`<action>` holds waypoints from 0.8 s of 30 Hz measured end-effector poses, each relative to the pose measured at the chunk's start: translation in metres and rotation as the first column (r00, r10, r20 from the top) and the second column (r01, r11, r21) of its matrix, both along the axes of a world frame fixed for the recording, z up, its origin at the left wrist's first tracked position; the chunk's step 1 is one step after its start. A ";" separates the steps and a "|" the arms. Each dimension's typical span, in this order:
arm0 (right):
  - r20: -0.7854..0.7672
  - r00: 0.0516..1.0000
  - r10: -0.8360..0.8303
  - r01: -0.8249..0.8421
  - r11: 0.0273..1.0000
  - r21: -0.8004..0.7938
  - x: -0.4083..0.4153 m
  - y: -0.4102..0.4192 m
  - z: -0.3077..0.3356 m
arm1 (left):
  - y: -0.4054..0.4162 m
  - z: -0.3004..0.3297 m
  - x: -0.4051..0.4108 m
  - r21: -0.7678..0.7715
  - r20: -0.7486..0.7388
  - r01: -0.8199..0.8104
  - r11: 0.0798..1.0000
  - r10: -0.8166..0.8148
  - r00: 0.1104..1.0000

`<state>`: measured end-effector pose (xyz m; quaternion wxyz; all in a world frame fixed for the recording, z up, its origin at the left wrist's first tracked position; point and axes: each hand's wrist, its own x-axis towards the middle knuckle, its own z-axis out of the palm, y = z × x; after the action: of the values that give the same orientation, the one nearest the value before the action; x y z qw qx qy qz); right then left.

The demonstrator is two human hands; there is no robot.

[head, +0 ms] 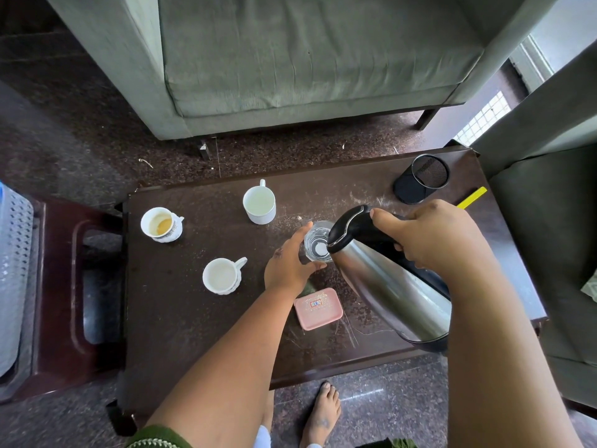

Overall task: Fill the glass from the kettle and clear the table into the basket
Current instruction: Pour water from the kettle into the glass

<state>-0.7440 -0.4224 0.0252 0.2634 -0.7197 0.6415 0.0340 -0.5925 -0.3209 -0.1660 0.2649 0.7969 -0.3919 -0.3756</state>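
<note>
Centre frame, the pouring step is under way: the right hand is wrapped tight around the handle of the steel kettle, tipped so its spout hangs over the glass. The left hand cups the glass with curled fingers, steadying it on the dark surface. I see no stream clearly. Next, I'd judge, a slow tilt. Three cups and a pink lidded box wait for the basket at far left.

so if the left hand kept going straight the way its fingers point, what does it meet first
The left hand already wraps the glass, fingers aimed up and right along its side. Straight on, it would probably meet the kettle lid tipped over the glass, though depth is hard to judge here.
</note>
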 end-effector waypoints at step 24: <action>-0.021 1.000 0.001 -0.001 1.000 0.007 0.004 -0.003 0.006 | 0.000 -0.003 0.002 -0.014 0.033 0.024 1.000 -0.023 0.999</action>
<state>-0.7401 -0.4257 0.0308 0.2592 -0.7188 0.6436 0.0438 -0.5908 -0.3206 -0.1693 0.2597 0.7963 -0.4082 -0.3630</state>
